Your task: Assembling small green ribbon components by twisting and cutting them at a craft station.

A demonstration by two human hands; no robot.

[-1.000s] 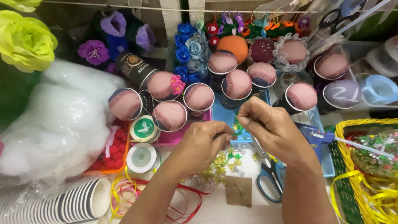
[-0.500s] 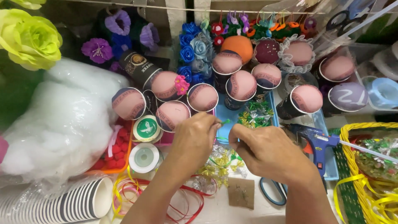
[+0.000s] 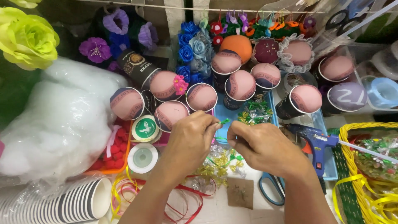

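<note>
The left hand is pinching a small green ribbon piece at its fingertips. The right hand is closing narrow just beside it, its grip hidden.

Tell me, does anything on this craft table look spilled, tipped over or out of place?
Mostly busy clutter. The striped paper cups lie sideways in a stack, red ribbon sprawls in loose loops, and scissors sit half hidden under the right hand. Nothing looks broken or spilled.
</note>
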